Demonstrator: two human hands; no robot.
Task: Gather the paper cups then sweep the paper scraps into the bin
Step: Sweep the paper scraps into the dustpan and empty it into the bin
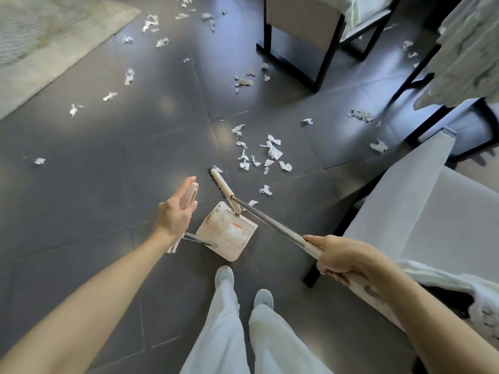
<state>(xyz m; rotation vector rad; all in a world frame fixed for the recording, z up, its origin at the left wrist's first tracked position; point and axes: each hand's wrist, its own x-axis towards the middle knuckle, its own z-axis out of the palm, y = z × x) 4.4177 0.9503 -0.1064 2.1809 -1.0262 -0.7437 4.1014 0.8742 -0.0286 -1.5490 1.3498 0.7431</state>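
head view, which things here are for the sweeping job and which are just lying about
For the job: broom in the right hand, dustpan held by the left hand, paper scraps.
Just there: rug, dark-framed chair, white seat.

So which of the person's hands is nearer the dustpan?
Left. The left hand holds the dustpan by the top of its handle, so they touch. The right hand grips the broom pole, off to the dustpan's right and apart from it.
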